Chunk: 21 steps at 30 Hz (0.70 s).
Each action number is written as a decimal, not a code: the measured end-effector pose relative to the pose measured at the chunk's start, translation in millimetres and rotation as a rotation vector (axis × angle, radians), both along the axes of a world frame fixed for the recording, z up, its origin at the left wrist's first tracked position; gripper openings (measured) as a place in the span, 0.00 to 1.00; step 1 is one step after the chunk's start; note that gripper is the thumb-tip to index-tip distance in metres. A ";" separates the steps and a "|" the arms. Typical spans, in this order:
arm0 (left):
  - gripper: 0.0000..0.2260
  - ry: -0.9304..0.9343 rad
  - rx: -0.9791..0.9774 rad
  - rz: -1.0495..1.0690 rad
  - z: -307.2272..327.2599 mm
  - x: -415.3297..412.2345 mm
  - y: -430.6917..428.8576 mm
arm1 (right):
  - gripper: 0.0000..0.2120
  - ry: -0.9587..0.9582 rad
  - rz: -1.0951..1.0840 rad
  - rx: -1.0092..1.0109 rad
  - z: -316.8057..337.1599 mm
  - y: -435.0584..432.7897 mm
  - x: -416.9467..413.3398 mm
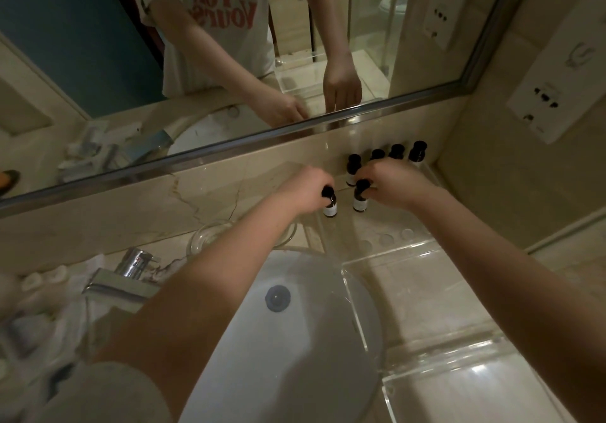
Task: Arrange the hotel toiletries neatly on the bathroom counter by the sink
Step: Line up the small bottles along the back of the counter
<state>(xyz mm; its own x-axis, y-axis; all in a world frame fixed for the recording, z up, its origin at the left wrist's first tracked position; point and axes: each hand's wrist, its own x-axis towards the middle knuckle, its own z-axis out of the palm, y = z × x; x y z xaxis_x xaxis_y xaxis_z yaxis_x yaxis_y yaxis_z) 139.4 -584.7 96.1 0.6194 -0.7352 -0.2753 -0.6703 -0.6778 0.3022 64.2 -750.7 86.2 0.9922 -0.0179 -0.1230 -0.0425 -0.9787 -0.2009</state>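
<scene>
both hands are at the far end of the clear acrylic tray (pixel 410 249) that sits on the marble counter (pixel 426 294) at about two o'clock from the sink basin (pixel 295 340). the left hand (pixel 306 188) is closed around the black cap of one small dark bottle (pixel 330 206), which stands upright with its pale label facing the camera; the right hand (pixel 390 183) pinches the cap of a second bottle (pixel 359 198) just to the right of it, also upright. the two held bottles stand side by side, near each other but apart, forming what looks like a front row. behind them, toward twelve o'clock against the backsplash under the mirror (pixel 229 62), a back row of bottles (pixel 353 168) runs off toward one o'clock, its right-hand members partly hidden by the right hand. the relation that matters is this: each bottle's long axis is vertical, directly under the fingers that hold it, so any adjustment is a small slide or lift rather than a reach. the left bottle lies at about nine o'clock from the right one and looks slightly nearer the camera, so evening the front row probably means nudging it toward twelve o'clock. the left hand is the one placed to do that. the faucet (pixel 131 275) and loose packets at eight o'clock remain unsorted.
</scene>
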 end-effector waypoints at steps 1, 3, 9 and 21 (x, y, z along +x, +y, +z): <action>0.11 -0.016 -0.007 0.022 0.4 1.9 2.0 | 0.11 -0.009 -0.001 -0.004 0.5 0.8 2.1; 0.10 -0.055 -0.024 0.071 3.0 8.4 7.5 | 0.08 -0.038 -0.007 -0.006 1.9 2.6 9.7; 0.07 -0.163 -0.036 0.165 9.1 32.0 22.8 | 0.07 -0.025 0.011 -0.069 10.7 17.8 42.4; 0.10 -0.204 0.021 0.143 3.4 36.3 0.9 | 0.09 0.007 -0.004 -0.135 1.5 20.1 62.0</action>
